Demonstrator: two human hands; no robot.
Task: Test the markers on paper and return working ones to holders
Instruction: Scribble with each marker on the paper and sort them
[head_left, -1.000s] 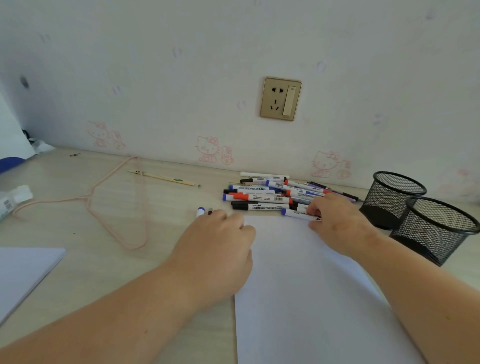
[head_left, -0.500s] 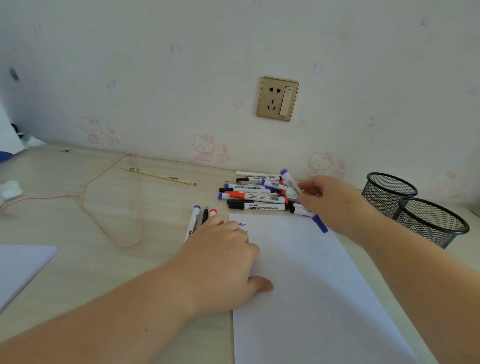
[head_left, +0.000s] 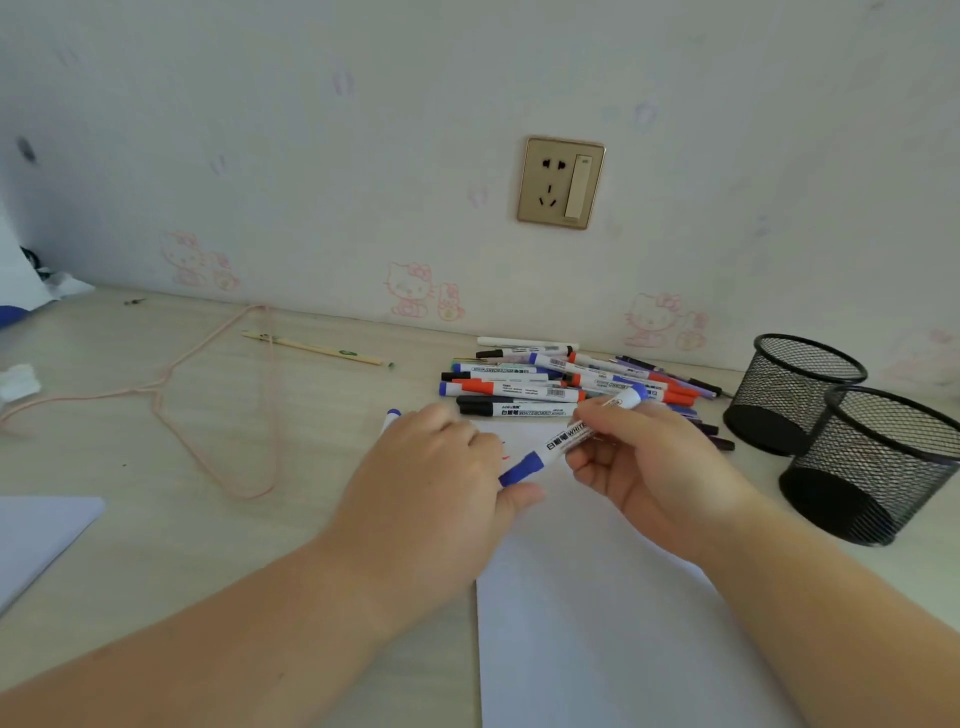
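Head view, the only one. Our right hand had its fingers curled round the white barrel of a blue-capped whiteboard marker, held tilted above the far end of the white sheet of paper, cap end pointing down-left toward our left hand. The left hand lay knuckles-up on the paper's left edge, fingers loosely bent; its thumb sat just beside the blue cap, and we could not tell whether thumb and finger already pinched it. A small red mark showed on the paper between the hands. The pile of mixed red, blue and black capped markers lay on the pale wooden desk just beyond the paper. Two black wire-mesh pen holders stood at the right, touching, and we saw no markers standing in them.

We judged the marker light, rigid, smooth plastic, so somewhat slippery. Best grip was mid-barrel with the right hand, the left pinching the cap to pull it straight off; the cap probably clicks on tight. The paper was thin and would slide, so the left hand's weight helped pin it.

Also on the desk: a pink wire hanger and a thin wooden pencil.
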